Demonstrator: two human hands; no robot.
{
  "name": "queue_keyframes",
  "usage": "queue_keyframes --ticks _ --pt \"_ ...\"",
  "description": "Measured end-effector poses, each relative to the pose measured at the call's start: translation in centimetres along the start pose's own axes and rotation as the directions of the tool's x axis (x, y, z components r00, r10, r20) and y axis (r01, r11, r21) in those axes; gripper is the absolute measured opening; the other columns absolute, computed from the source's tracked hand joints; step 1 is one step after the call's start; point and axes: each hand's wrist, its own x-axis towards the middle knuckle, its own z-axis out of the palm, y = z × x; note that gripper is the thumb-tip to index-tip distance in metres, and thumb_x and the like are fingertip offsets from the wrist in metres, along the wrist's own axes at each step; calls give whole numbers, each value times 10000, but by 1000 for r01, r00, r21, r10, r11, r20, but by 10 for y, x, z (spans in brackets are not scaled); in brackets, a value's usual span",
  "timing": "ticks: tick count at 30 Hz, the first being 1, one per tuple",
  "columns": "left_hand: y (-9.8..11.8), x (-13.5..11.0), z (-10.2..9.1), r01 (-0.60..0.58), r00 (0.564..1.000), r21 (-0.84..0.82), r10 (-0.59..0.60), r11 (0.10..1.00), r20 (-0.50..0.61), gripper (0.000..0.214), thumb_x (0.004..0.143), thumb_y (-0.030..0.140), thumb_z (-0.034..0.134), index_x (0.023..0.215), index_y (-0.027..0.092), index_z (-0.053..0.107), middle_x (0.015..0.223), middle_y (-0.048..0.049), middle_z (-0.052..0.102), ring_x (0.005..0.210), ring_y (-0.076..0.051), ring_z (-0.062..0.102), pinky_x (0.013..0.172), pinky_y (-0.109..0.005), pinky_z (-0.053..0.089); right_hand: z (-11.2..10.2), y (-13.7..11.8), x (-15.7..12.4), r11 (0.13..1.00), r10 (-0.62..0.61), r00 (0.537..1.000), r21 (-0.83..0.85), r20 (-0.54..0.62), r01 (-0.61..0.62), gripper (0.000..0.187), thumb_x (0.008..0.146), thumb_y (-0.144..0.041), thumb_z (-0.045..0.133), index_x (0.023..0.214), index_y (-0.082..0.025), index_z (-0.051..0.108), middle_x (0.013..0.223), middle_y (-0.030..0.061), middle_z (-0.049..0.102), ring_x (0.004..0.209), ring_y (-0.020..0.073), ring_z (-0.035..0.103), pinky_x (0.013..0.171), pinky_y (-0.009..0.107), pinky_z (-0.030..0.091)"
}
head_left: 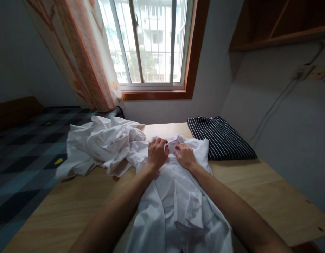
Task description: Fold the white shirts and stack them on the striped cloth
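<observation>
A white shirt [178, 207] lies spread lengthwise on the wooden table [257, 189], its collar end away from me. My left hand [157, 153] is curled with its fingers pinching the fabric at the collar. Close beside it, my right hand [185, 155] also grips the collar area, fingers bent into the cloth. Both hands nearly touch each other at the shirt's top.
A heap of crumpled white garments [99, 147] sits at the table's far left. A folded dark striped garment [222, 137] lies at the far right. Beyond are a window [149, 42], a patterned curtain [85, 59] and a checked bed cover [25, 147] on the left.
</observation>
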Motion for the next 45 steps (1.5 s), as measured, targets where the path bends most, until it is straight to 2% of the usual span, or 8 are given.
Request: queue_keyframes --ticks 4,8,15,19,24,30,33,45 --pt "1 -3 0 108 960 21 -110 994 259 156 839 269 593 932 189 691 913 -76 696 918 -250 607 824 -355 415 -3 -3 -2 1000 -17 996 8 -87 17 160 854 -209 572 991 -197 656 1176 101 633 1110 243 560 981 401 365" --pt "-2 -8 10 196 917 -7 -181 981 354 162 841 292 587 843 196 717 892 -64 712 871 -219 623 774 -314 420 -3 -11 -6 997 -77 992 -5 -96 77 147 848 -201 584 957 -203 681 1222 104 605 1171 264 508 1023 456 319" --pt "-3 -9 24 179 946 -95 -145 979 289 126 818 247 615 793 193 727 821 -71 708 817 -223 616 756 -328 418 0 -18 -10 996 -83 994 -20 -77 82 169 856 -180 572 975 -198 691 1307 113 548 1256 277 434 1023 475 312" --pt "-8 -10 28 196 967 -239 -147 951 208 105 786 184 619 738 194 712 759 -50 697 732 -192 611 710 -299 423 0 -18 -11 996 -89 991 -12 -101 88 161 864 -182 559 955 -210 688 1288 107 554 1231 275 450 1005 469 333" --pt "-13 -9 28 301 953 -465 -242 833 183 62 750 226 661 732 180 699 671 -14 672 629 -149 586 647 -261 423 -3 -19 -12 997 -73 976 11 -205 77 155 858 -168 542 913 -203 682 1220 108 570 1165 275 483 999 445 342" --pt "-19 -7 30 322 946 -694 -249 644 208 152 693 317 694 684 167 666 627 7 637 597 -127 543 601 -237 409 -2 -25 -16 991 -120 961 34 -251 132 164 880 -175 523 953 -195 669 1194 97 589 1124 261 506 973 421 350" --pt "-21 -7 30 326 945 -731 -236 600 227 194 685 353 698 695 162 664 630 10 631 600 -121 535 599 -230 411 0 -26 -16 991 -95 958 65 -269 117 154 892 -205 524 957 -191 662 1163 100 600 1107 258 518 968 412 358" --pt "-23 -10 32 340 940 -734 -221 588 258 268 678 429 708 706 169 655 642 17 616 613 -118 533 587 -220 414 2 -21 -12 988 -63 973 124 -222 92 129 892 -234 528 919 -208 652 1113 91 606 1085 259 528 949 404 382"
